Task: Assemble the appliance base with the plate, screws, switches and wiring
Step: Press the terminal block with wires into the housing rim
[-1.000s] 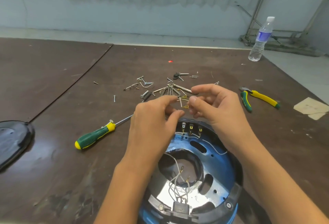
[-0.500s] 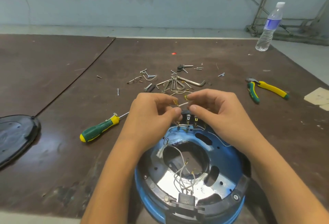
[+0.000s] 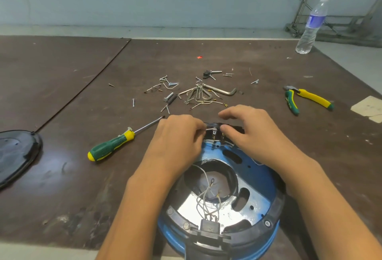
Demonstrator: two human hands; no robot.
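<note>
- appliance base (image 3: 258, 179) is being supported by the table (image 3: 82, 177), its switch block (image 3: 237, 129) at the far rim.
- a white wire (image 3: 209, 130) is being pinched by the left hand (image 3: 177, 135) at the terminals.
- the right hand (image 3: 254, 133) is being arched over the block; whether anything is being gripped cannot be told.
- the wire end is probably best pushed on squarely while the block is being braced.

Dark brown worktable (image 3: 62, 69) with a seam (image 3: 82, 86) at 10 o'clock, pale blue-grey wall (image 3: 144, 1) at 12 o'clock, metal frame (image 3: 305, 1) at 1 o'clock
</note>
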